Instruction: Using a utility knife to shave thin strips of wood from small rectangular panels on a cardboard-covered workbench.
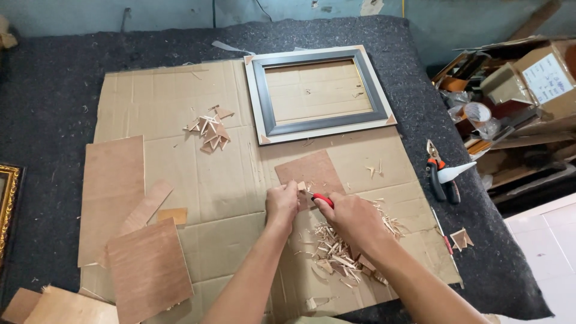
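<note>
My left hand pinches a small wooden piece over a brown board lying on flattened cardboard. My right hand grips a red-handled knife, its blade against the small piece. A heap of pale wood shavings lies just below my hands. Further back rests a grey and white picture frame, face up, with small triangular corner pieces on it.
A pile of small wood triangles sits left of the frame. Several plywood sheets lie at the left. Orange-handled pliers rest at the right on dark felt. Cardboard boxes clutter the far right.
</note>
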